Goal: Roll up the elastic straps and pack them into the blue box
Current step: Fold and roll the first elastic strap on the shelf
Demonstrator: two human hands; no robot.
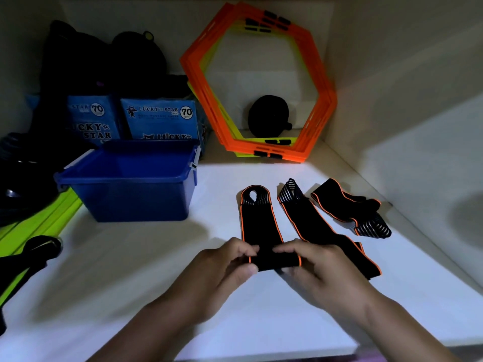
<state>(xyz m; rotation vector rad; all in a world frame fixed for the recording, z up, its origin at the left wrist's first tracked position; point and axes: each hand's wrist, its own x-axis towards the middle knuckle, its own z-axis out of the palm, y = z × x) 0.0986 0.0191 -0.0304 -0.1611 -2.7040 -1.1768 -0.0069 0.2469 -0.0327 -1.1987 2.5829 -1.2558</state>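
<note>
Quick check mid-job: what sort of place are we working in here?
Likely a storage shelf or cupboard for sports gear: pale walls close in the white shelf, hexagonal agility rings lean at the back, and blue paper packs stand behind the blue box.

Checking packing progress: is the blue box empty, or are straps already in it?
Empty as far as visible: the blue box is open and shows only bare blue inside. Its near bottom is hidden by the front wall.
</note>
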